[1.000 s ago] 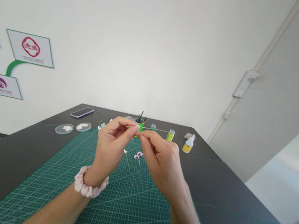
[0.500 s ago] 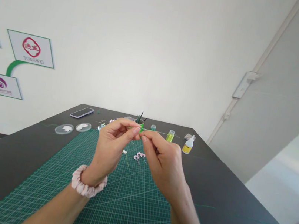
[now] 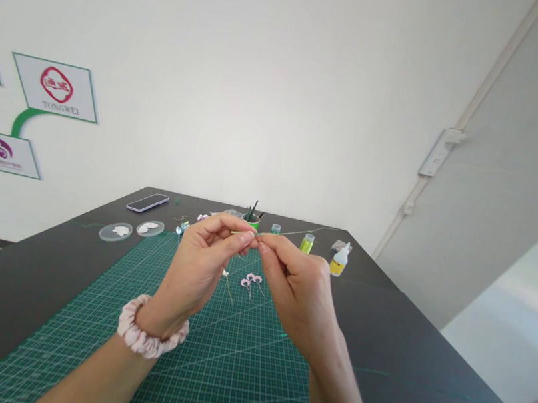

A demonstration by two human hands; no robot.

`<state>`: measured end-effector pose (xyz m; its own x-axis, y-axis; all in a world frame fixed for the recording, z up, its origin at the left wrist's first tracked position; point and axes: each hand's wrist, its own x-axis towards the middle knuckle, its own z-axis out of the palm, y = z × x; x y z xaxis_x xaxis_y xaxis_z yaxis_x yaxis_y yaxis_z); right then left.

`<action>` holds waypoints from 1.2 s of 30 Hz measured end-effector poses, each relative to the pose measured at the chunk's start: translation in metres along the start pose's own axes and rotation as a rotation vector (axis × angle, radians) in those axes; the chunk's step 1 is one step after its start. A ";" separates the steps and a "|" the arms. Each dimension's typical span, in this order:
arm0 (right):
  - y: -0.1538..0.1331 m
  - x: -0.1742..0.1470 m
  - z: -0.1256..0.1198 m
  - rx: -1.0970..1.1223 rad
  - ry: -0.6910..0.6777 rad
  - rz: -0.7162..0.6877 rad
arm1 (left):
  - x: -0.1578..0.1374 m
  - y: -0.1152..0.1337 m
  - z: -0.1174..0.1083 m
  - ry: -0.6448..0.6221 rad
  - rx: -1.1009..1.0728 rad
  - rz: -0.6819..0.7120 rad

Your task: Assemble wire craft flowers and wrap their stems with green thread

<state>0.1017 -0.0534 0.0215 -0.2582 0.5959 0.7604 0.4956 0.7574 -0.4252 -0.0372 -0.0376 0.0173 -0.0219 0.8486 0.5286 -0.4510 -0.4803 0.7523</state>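
My left hand (image 3: 205,252), with a pale pink scrunchie (image 3: 148,332) at its wrist, is closed in a pinch on a thin green wire (image 3: 294,233). The fingertips of my right hand (image 3: 294,283) meet the left ones and pinch the same wire. Its long free end slants up to the right behind my right hand. Below the hands, several small lilac flower pieces (image 3: 251,280) on thin stems lie on the green cutting mat (image 3: 245,359). A small white piece on a green stem (image 3: 229,288) lies beside them, partly covered by my left hand.
At the back stands a green cup (image 3: 250,221) with dark tools. Right of it are a yellow-green bead bottle (image 3: 306,243) and a glue bottle (image 3: 339,260). Shallow clear dishes (image 3: 115,232) with white pieces and a phone (image 3: 147,202) lie at the left.
The wire's free end on the right has swung upward. My left wrist has shifted slightly left, and both hands keep their pinch.
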 end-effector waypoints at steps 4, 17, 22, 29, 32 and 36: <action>0.002 0.000 0.001 -0.023 -0.024 0.003 | 0.000 -0.003 -0.003 0.005 0.084 0.035; 0.003 0.001 0.003 -0.002 -0.027 -0.007 | 0.000 -0.006 -0.004 -0.002 0.137 0.078; 0.004 0.001 0.006 0.066 0.039 -0.017 | 0.000 -0.006 -0.002 0.024 0.247 0.152; 0.003 0.002 0.007 0.051 0.062 -0.008 | -0.001 -0.002 -0.002 -0.023 0.282 0.131; 0.004 0.002 0.007 0.040 0.060 -0.002 | -0.002 -0.002 -0.003 -0.052 0.288 0.122; 0.004 0.003 0.005 0.029 0.035 -0.007 | -0.003 -0.003 -0.003 -0.058 0.266 0.128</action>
<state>0.0986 -0.0471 0.0192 -0.2320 0.5809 0.7802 0.4695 0.7693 -0.4332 -0.0386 -0.0381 0.0123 -0.0094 0.7670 0.6416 -0.1979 -0.6304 0.7506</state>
